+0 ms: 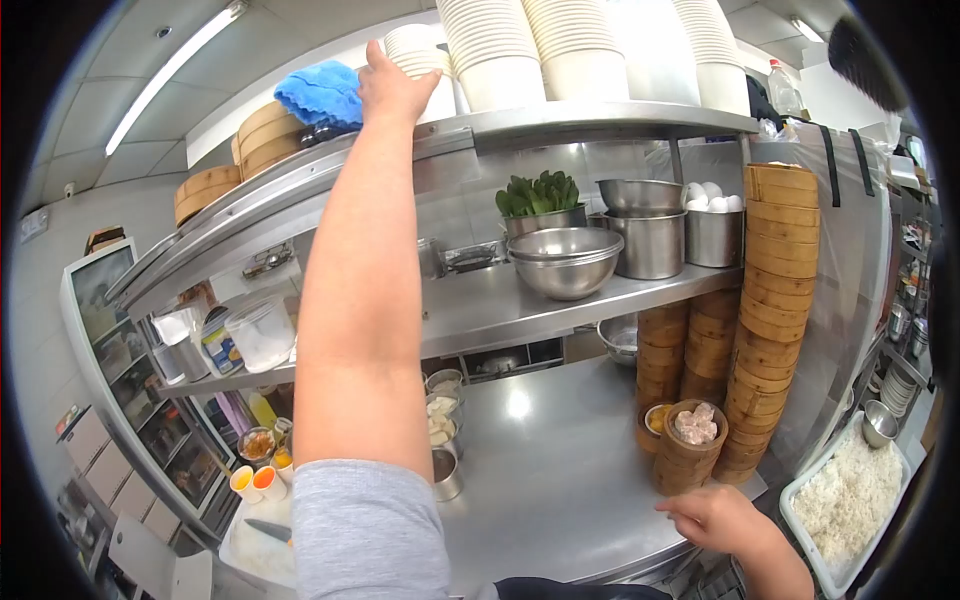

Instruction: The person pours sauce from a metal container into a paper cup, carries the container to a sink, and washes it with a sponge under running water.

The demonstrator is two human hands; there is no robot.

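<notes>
My left hand [395, 92] is stretched high up to the top shelf, with its thumb and a finger spread apart and the other fingers partly hidden. Just left of it lies a crumpled blue cloth [322, 92]. Behind the fingers rises a small stack of white cups [410, 45]; I cannot tell whether the hand touches it. Low at the right, my right hand [715, 517] hovers by the counter's front edge with one finger extended and nothing visible in it. Close by stands a bamboo steamer [690, 455] with pinkish dumplings [697, 424] on top.
Tall white container stacks [495, 55] line the top shelf [600, 117]. Metal bowls [566, 262], leafy greens [540, 193] and eggs [712, 198] occupy the middle shelf. A steamer tower [775, 320] rises at right, beside a rice tub [850, 495]. A knife [266, 529] lies at left.
</notes>
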